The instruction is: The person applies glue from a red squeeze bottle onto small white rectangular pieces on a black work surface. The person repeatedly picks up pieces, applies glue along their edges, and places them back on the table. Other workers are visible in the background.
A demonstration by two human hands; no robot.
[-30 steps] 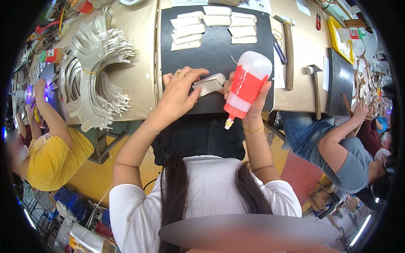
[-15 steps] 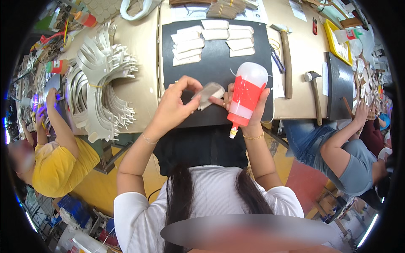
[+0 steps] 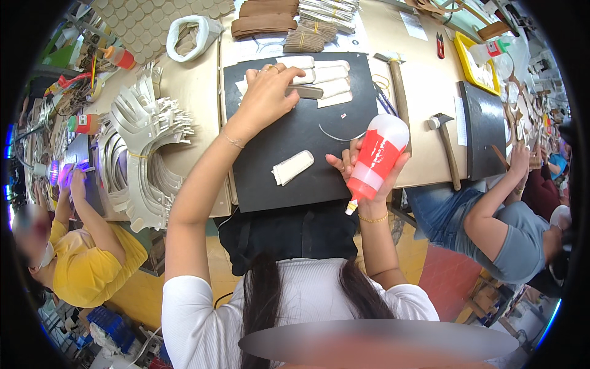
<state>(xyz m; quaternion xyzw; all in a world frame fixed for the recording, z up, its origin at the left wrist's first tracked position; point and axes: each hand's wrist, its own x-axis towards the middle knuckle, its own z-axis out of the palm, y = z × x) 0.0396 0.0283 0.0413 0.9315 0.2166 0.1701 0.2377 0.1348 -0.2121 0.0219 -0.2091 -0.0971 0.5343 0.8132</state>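
Bottle (image 3: 381, 150), translucent white, red-banded, tilted tip-down, perhaps plastic

**Labels and sheets in view, nothing legible**

No words or numbers can be read. A red label (image 3: 382, 149) wraps the squeeze bottle (image 3: 394, 126) held in the right hand (image 3: 378, 198), near the black mat (image 3: 326, 187)'s right edge — any lettering is too small to tell. A white printed sheet (image 3: 253, 48) with line drawing lies just beyond the mat's far edge. Another white sheet (image 3: 413, 26), toward the table (image 3: 421, 166)'s far edge, is likewise unreadable — too blurred.
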